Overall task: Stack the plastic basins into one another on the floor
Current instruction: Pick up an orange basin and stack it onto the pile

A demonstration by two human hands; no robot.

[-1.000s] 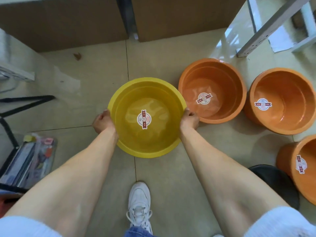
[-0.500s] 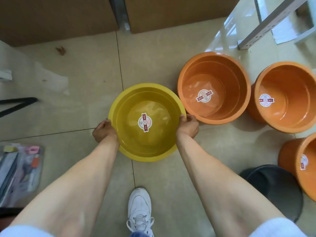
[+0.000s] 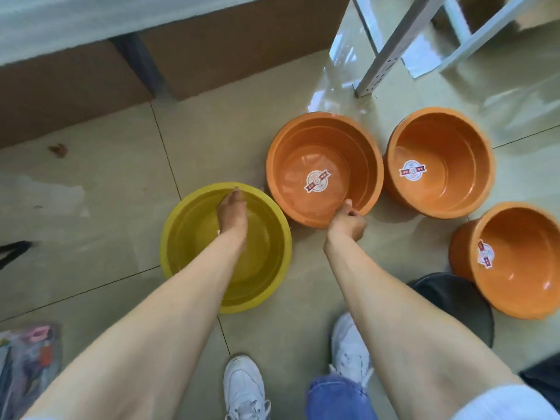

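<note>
A yellow basin (image 3: 181,237) rests on the tiled floor. My left hand (image 3: 231,212) hovers over its inside, fingers extended, holding nothing. Right of it sits an orange basin (image 3: 357,165) with a round sticker on its bottom. My right hand (image 3: 347,221) grips this basin's near rim, thumb inside. Two more orange basins stand further right: one (image 3: 454,153) at the back, one (image 3: 521,262) nearer, at the frame's right edge.
Cardboard boxes (image 3: 212,53) line the wall at the back. A white metal frame leg (image 3: 381,65) stands at the back right. A black round object (image 3: 454,301) lies near my right foot. A plastic bag of small items (image 3: 27,359) lies at lower left.
Both hands let go of the yellow basin, which now sits on the floor. My right hand moved right onto the orange basin's rim; my left hand moved over the yellow basin.
</note>
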